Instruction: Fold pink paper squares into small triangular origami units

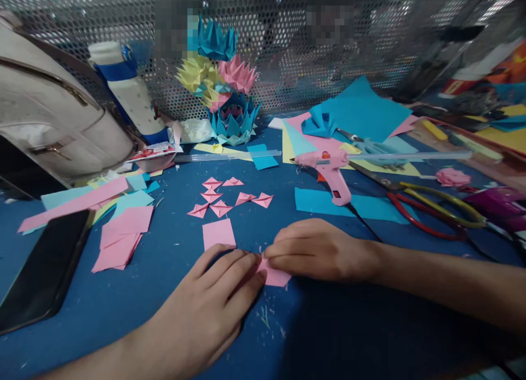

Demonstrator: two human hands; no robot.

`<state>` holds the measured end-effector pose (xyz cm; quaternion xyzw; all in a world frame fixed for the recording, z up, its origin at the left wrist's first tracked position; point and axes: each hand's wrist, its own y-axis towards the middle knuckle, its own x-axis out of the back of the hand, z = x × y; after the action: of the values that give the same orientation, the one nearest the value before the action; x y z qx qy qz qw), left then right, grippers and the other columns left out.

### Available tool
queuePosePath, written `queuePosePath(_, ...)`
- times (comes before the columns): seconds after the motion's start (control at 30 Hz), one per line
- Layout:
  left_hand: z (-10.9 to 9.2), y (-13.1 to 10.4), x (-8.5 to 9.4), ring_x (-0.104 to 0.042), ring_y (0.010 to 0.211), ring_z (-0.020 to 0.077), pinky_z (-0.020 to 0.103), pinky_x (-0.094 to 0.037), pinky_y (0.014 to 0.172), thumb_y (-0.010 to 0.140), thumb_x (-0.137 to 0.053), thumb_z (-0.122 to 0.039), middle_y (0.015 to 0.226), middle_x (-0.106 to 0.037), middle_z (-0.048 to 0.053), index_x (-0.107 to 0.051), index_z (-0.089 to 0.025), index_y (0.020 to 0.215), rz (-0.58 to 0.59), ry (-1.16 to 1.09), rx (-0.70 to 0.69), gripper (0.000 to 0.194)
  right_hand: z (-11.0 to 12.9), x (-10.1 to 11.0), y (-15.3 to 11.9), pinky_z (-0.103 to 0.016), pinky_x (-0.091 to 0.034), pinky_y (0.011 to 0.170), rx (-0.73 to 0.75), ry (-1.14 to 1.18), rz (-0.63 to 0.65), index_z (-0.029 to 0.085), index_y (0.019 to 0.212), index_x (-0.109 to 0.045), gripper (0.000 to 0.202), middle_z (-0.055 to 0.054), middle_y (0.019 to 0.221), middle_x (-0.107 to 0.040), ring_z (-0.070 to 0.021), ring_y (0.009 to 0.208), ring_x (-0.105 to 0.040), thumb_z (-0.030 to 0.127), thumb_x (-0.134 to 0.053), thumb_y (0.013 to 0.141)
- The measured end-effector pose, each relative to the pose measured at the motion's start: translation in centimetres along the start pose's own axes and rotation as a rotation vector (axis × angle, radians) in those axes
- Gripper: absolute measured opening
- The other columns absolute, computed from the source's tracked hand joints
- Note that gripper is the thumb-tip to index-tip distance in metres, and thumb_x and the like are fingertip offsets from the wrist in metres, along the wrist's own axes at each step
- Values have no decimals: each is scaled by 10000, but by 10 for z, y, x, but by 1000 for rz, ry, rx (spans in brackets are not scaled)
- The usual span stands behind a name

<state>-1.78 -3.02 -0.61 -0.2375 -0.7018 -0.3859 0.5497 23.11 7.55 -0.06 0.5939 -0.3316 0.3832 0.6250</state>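
Observation:
A small pink paper piece [274, 274] lies on the blue table between both hands. My left hand [219, 292] has its fingers pressed together on the paper's left side. From the right, my right hand [318, 249] pinches the upper edge of the same paper, its fingers closed. Just behind my left fingertips lies a flat pink square [218, 234]. Several small folded pink pieces [211, 195] are grouped farther back. The thumbs and part of the paper are hidden under the fingers.
A pink glue gun [335, 174] lies behind my right hand, its cable running near the wrist. Scissors [431, 210] are at right. A phone [49, 265] and pink sheets [123, 235] lie left. Paper flowers [234, 117] and a bottle [129, 95] stand behind.

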Motion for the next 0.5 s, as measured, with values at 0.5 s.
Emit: queuePosePath(0.5,0,1,2,-449,1294,284,475,-131,1167,1004,-380,-161,1404,-552,109,-489,-106,1438,78,31,-14,450,-1,4,2,-285,-453,736,-131,148,196,161,1033,-682,285,-38,1023,-721,-154,892,-625,272,-421,1056)
